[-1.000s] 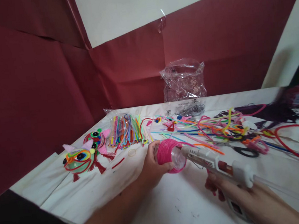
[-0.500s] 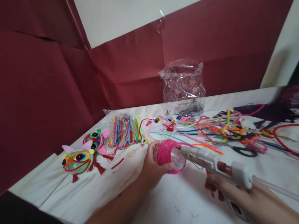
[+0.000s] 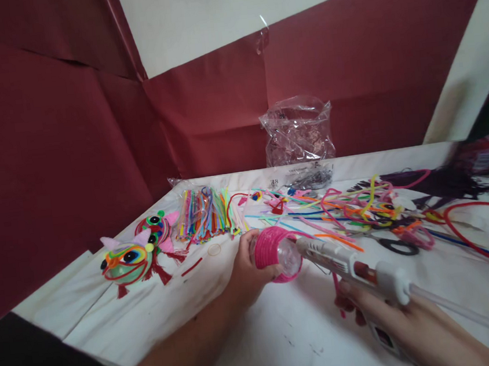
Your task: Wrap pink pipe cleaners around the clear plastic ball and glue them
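My left hand (image 3: 247, 267) is closed round a clear plastic bottle piece (image 3: 288, 259), its open end turned towards the right. Rows of pink pipe cleaner (image 3: 269, 250) wrap its outside. In my right hand (image 3: 371, 309) is a white hot glue gun (image 3: 333, 258) with a long glue stick (image 3: 463, 311) sticking out of its back. The gun's nozzle sits at the rim of the bottle piece; whether it touches I cannot tell. A loose pink end hangs by the right fingers.
Two finished lion-like heads (image 3: 128, 259) with tassels stand at the left. Behind lie a bag of colourful pipe cleaners (image 3: 206, 213) and a clear plastic bag (image 3: 298, 133). Loose pipe cleaners and black-handled scissors (image 3: 397, 246) spread across the right side.
The bottle piece has shifted very slightly left and up in my left hand. The glue gun has moved only a little with it, its nozzle still at the rim.
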`<state>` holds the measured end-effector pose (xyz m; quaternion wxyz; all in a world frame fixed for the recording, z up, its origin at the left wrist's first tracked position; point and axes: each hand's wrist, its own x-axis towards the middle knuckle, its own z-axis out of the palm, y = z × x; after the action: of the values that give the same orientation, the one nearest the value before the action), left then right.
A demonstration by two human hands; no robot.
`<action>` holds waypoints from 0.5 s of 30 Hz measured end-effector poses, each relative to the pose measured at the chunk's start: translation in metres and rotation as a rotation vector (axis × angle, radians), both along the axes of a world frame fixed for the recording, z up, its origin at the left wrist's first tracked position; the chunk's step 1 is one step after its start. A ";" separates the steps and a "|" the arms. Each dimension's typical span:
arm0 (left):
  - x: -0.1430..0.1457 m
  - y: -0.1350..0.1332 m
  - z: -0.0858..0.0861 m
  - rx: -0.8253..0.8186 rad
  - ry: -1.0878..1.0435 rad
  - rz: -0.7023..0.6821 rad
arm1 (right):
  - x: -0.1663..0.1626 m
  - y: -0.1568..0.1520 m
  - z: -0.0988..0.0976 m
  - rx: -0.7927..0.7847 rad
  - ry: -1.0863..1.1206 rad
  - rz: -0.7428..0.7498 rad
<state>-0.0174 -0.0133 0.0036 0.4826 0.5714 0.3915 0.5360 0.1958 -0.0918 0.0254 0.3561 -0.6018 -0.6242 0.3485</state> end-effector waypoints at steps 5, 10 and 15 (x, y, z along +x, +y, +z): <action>0.001 0.002 -0.001 0.002 0.008 -0.017 | -0.001 -0.005 0.002 -0.022 0.003 -0.005; 0.003 0.002 -0.002 -0.044 -0.034 -0.013 | -0.005 -0.010 0.001 0.035 0.045 -0.082; 0.001 0.002 0.000 -0.010 -0.030 -0.018 | -0.001 -0.003 0.004 -0.005 -0.018 0.004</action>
<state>-0.0161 -0.0116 0.0032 0.4963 0.5643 0.3817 0.5381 0.1947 -0.0952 0.0290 0.3486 -0.6045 -0.6276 0.3453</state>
